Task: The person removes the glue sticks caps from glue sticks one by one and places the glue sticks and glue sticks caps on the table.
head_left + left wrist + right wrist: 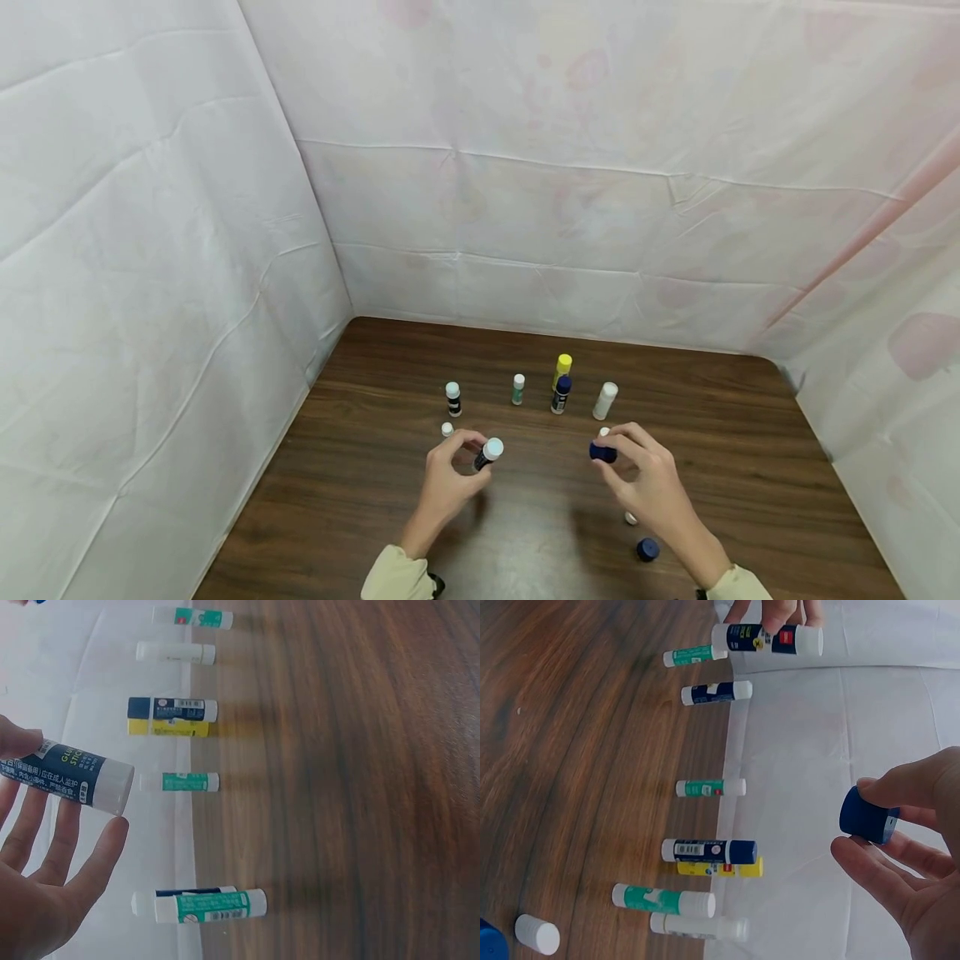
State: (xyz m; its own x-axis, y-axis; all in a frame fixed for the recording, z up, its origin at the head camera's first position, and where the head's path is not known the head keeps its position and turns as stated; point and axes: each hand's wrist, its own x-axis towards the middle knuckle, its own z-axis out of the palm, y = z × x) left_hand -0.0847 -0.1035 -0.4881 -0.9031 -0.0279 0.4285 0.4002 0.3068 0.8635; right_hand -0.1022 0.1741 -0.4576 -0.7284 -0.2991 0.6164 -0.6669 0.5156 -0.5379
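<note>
My left hand [450,483] grips a navy-labelled glue stick [71,772] above the table, its white end tilted up in the head view. A navy blue cap [868,815] is pinched between the thumb and fingers of my right hand [648,475], held up at the right. Just beyond the right hand stands a green-labelled glue stick [660,899], mostly hidden by that hand in the head view. Near the left hand another green-labelled glue stick [214,906] stands upright, with a navy glue stick with a white top [453,400] behind it.
Farther back stand a small green glue stick [518,390], a navy glue stick [560,396] in front of a yellow one [564,363], and a white one [604,402]. A white cap [537,934] and a blue cap [647,549] lie at right front. White sheets [480,208] enclose the table.
</note>
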